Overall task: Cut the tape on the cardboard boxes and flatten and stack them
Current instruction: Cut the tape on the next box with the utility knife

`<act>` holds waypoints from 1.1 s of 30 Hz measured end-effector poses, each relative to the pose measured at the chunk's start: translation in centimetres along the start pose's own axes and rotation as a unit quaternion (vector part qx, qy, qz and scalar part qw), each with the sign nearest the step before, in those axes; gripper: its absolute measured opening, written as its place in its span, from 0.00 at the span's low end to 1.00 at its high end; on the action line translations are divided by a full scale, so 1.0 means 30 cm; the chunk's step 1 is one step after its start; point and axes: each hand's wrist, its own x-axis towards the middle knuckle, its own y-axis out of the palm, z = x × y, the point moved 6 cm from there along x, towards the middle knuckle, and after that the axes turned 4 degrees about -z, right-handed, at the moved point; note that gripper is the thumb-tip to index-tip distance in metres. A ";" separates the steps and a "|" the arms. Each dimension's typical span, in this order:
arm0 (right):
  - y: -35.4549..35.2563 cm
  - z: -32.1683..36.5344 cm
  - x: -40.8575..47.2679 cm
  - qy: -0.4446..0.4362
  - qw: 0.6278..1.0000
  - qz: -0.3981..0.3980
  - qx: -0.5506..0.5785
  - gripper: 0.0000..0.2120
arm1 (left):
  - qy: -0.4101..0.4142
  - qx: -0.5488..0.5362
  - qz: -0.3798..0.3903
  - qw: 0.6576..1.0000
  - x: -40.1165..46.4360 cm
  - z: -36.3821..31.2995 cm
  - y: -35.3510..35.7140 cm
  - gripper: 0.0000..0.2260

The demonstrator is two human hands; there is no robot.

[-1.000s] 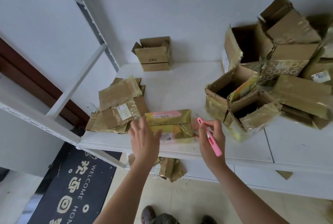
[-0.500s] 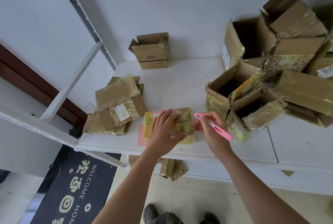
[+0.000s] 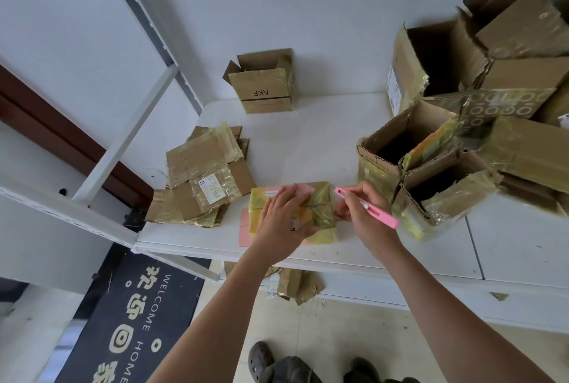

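Right at the front edge of the white counter (image 3: pixel 308 142) sits a small taped box (image 3: pixel 320 213), its long axis running left to right along that edge, on a pink sheet (image 3: pixel 244 228) that peeks out at its left. The left hand (image 3: pixel 284 222) lies flat on the box top, fingers straight and pressing down. The right hand (image 3: pixel 360 213) pinches a pink cutter (image 3: pixel 366 207), its tip aimed up-left near the box's right end (whether it touches the tape cannot be told). Bare counter lies behind the box, up to a small open box marked AKF (image 3: pixel 264 87) at the wall. To the left, near the box, is a stack of flattened boxes (image 3: pixel 203 179); to the right, just beside the cutter hand, 2 open boxes (image 3: pixel 425 179) front a heap of further boxes (image 3: pixel 498 53). Below the counter lies a dark welcome mat (image 3: pixel 132 318).
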 end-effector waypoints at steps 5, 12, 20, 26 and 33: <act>0.001 -0.017 -0.050 0.006 0.998 0.059 -0.005 0.07 | -0.001 -0.008 0.002 1.000 0.005 0.003 0.003 0.31; -0.031 -0.021 -0.127 -0.002 0.997 0.077 -0.031 0.11 | -0.002 -0.019 0.006 1.000 0.005 0.004 0.002 0.31; -0.066 0.043 -0.087 -0.021 0.998 0.046 -0.049 0.09 | -0.006 -0.028 0.001 1.000 0.007 -0.003 -0.011 0.32; -0.029 0.015 -0.109 -0.028 0.992 0.078 -0.093 0.11 | -0.007 -0.030 -0.002 1.000 0.003 -0.007 -0.012 0.32; -0.059 0.047 -0.085 -0.032 0.992 0.079 -0.087 0.07 | -0.005 -0.032 -0.004 0.999 0.006 -0.007 -0.014 0.32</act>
